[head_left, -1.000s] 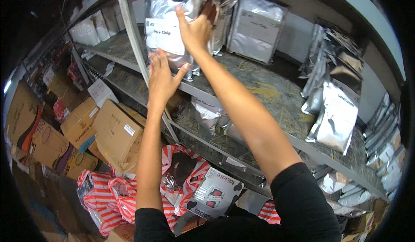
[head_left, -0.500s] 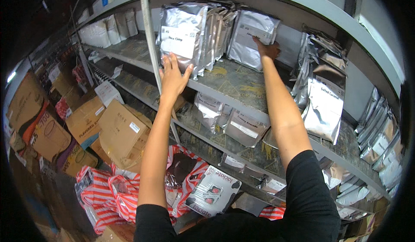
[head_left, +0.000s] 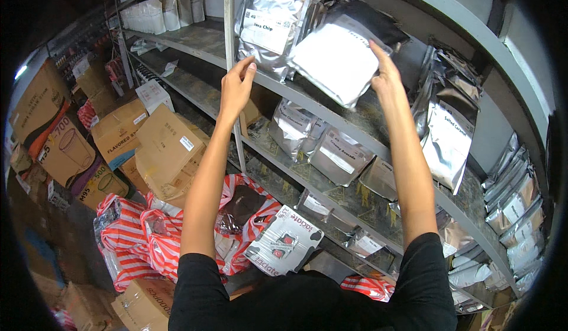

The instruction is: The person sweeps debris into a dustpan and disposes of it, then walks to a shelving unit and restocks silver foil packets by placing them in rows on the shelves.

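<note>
Your right hand (head_left: 384, 73) grips the silver bag (head_left: 334, 62) by its right edge, tilted over the upper shelf (head_left: 334, 120), right of the front bag (head_left: 271, 32). Your left hand (head_left: 236, 88) is loose and holds nothing, fingertips by the front bag's lower edge; whether they touch is unclear. Pinch firmly and support the bag's free side, which looks floppy. Glare washes out its label; your gripping fingers are partly hidden.

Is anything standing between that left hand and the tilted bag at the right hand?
Yes, the lower part of the upright silver bag lies between the left hand and the tilted bag. Nothing visible separates the right hand from the tilted bag.
</note>
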{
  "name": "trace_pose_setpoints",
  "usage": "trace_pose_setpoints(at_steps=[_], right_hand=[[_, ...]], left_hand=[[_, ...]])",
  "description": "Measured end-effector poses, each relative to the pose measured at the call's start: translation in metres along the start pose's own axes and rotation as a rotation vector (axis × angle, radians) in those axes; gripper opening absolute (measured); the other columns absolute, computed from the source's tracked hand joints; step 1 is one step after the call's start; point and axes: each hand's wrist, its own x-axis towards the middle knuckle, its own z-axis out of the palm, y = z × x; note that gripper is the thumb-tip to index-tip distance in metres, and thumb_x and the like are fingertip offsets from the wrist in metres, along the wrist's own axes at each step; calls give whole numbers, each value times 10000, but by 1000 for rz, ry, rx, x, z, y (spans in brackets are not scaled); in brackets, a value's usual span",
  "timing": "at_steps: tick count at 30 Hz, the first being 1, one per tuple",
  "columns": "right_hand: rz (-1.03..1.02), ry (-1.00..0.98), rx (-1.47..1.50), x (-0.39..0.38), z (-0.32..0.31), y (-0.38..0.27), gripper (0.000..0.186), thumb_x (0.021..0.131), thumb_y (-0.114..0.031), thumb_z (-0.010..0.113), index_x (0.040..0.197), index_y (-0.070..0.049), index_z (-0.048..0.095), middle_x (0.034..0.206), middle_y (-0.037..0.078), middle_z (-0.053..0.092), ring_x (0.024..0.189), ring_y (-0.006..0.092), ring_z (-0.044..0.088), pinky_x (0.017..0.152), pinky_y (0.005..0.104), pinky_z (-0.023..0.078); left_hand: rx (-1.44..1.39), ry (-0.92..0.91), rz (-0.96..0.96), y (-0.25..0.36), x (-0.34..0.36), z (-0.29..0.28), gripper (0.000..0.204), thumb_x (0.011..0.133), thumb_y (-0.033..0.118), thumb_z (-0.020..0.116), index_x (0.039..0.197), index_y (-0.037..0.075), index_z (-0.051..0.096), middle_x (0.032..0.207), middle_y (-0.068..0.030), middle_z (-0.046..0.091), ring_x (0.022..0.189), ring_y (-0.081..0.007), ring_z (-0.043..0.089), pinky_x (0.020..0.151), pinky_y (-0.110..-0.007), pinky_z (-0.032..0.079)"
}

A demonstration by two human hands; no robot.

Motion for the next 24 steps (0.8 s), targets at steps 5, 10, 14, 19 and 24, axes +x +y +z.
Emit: trace_pose_setpoints(at_steps=[5,10,14,19,24], right_hand=[[-382,-113,-6,-81,85,54,501,728,-17,835,1156,18,578,1074,149,675,960,255,676,854,381,555],[-672,-84,-93,-79,152,99,487,713,-79,860,1105,28,592,1021,130,689,905,195,659,818,326,520],[-870,-31,-300,-52,172,129,442,706,-201,878,984,23,618,936,132,697,842,209,654,776,347,511],[-952,-83,-367,-37,187,134,432,699,-232,877,930,27,622,878,137,690,804,206,646,743,355,506],[-929,16,-464,-41,186,154,416,713,-204,850,959,27,607,868,151,673,835,243,640,790,366,488]], left_hand=[[16,86,57,54,-36,4,509,952,282,624,1370,12,513,1280,-146,577,973,-231,640,863,-310,511],[257,177,276,-3,7,0,617,952,296,601,1449,-11,402,1478,-220,426,1226,-348,531,1058,-389,394],[446,60,135,-31,36,-3,619,941,301,600,1423,-41,418,1463,-213,445,1245,-403,479,1068,-420,374],[527,47,170,-24,39,-9,592,928,302,630,1408,-2,466,1348,-210,563,1190,-395,539,1053,-408,379],[420,292,306,-10,23,14,562,909,333,660,1335,-15,546,1286,-236,596,1157,-419,573,998,-412,450]])
